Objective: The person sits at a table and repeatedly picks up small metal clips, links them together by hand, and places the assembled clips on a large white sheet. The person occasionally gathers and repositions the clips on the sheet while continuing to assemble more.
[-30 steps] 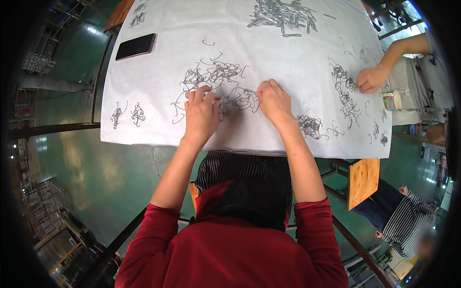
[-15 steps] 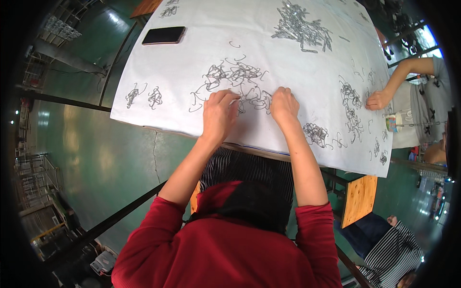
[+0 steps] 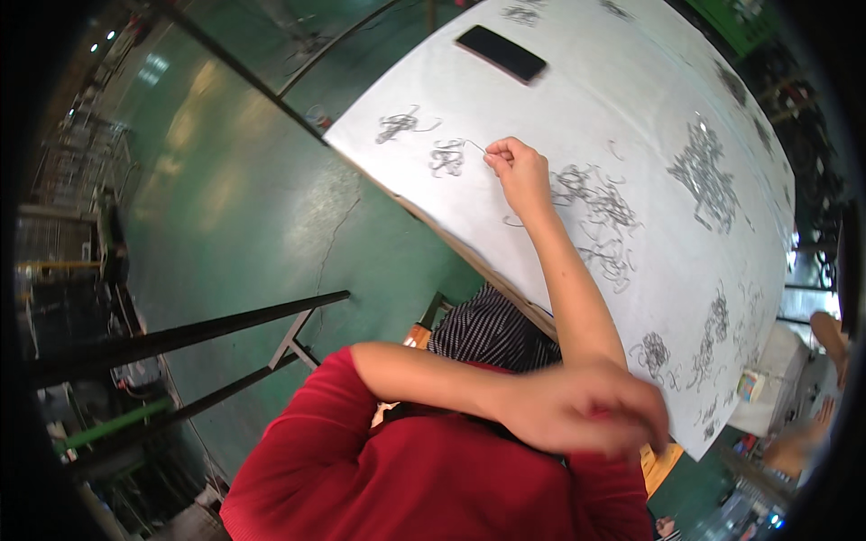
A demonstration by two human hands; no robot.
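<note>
My right hand [image 3: 519, 176] is closed, with thumb and fingertips pinching one thin bent wire hook [image 3: 474, 145] over the white-covered table [image 3: 469, 216]. The hook's free end reaches toward a small heap of wire hooks [image 3: 446, 159]. Behind that wrist spreads a larger loose pile of wire hooks [image 3: 600, 200]. My left arm crosses in front of my body to the right. Its hand [image 3: 591, 408] is over or beside my right forearm, smeared by motion, so its fingers cannot be made out.
Another small hook heap [image 3: 397, 124] lies near the table's left corner, and a black phone [image 3: 502, 54] farther back. Shiny slender metal pieces [image 3: 706, 176] form a pile at right. More hooks [image 3: 654, 353] lie at the near right, by a co-worker's arm [image 3: 828, 335].
The view has turned, shifting the table rightward. My right hand has left the large pile for the small heaps at left, now with a hook. My left hand has come off the table across my body.
</note>
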